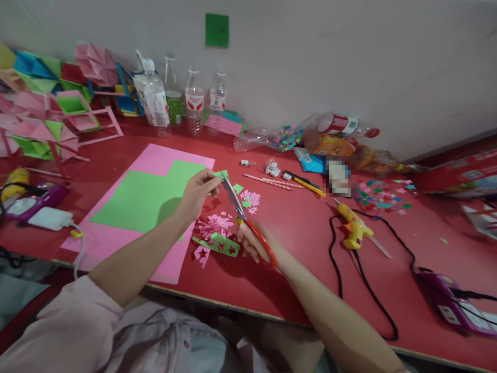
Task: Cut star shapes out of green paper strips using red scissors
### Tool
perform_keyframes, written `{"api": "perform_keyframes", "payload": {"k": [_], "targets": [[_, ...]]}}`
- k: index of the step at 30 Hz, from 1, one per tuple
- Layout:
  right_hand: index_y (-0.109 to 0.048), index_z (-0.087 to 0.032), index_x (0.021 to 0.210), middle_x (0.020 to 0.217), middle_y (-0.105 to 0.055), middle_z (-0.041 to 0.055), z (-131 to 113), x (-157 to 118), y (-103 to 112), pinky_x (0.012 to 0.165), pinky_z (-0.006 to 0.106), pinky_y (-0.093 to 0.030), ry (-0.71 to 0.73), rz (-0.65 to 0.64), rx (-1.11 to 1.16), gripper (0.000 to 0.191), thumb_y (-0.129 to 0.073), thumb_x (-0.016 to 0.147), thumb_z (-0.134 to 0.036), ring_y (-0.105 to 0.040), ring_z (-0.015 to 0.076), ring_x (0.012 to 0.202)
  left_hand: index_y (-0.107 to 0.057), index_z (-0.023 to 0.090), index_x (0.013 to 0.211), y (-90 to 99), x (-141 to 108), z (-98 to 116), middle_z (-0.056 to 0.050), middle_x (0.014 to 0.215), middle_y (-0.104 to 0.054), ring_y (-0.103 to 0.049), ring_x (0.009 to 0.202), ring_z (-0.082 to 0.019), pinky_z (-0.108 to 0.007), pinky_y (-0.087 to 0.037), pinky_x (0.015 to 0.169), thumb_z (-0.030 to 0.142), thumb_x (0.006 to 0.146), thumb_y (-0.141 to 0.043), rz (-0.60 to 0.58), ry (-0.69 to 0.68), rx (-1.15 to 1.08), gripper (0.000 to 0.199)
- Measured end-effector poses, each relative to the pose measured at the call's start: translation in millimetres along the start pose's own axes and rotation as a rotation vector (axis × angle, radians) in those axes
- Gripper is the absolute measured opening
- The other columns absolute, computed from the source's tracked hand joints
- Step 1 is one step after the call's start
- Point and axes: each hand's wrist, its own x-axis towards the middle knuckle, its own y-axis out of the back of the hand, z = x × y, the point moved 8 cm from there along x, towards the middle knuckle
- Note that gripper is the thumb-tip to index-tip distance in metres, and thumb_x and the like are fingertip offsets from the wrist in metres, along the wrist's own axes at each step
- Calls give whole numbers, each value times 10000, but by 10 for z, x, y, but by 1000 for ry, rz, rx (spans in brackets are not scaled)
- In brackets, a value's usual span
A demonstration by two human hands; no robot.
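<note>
My left hand (199, 190) pinches a small piece of green paper (222, 174) above the table. My right hand (250, 241) is wrapped around the orange handles of a pair of scissors (267, 245), whose blades point up and left to the green piece. Beneath the hands lie pink paper scraps (215, 225) and a green strip with star-shaped holes (225, 245). A small pile of pink cut stars (251, 201) sits just beyond the scissors. Under my left forearm are a green sheet (135, 199) and a larger pink sheet (151, 157).
A yellow glue gun (355, 226) with a looping black cord lies at right, near loose stars (384, 197) and a purple power strip (452, 305). Bottles (194, 101) stand along the wall. Folded paper models (50, 114) crowd the left. A yellow cutter (308, 185) lies mid-table.
</note>
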Motion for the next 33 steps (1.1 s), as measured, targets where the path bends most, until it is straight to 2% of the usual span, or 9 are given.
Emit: {"api": "perform_keyframes", "payload": {"k": [18, 26, 33], "targets": [[-422, -213, 648, 343, -353, -103, -26, -19, 46, 417, 259, -452, -72, 64, -53, 445, -444, 837, -615, -350, 69, 249, -528, 178, 622, 4, 23, -12, 64, 463, -504, -429, 448, -39, -188, -351, 495, 195, 694, -611, -6, 43, -10, 111], [-397, -220, 641, 345, -343, -101, -12, -13, 48, 367, 238, -407, -59, 68, -51, 457, -446, 831, -633, -341, 67, 246, -521, 176, 605, -4, 20, -1, 60, 456, -503, -426, 449, -40, -189, -345, 499, 191, 692, -612, -11, 58, -10, 127], [-412, -216, 640, 315, -323, -114, -16, 2, 31, 400, 231, -423, -26, 44, -31, 483, -436, 816, -666, -322, 60, 243, -531, 178, 628, -2, 29, -31, 59, 471, -505, -429, 459, -43, -191, -345, 502, 208, 700, -612, -30, 57, -1, 112]]}}
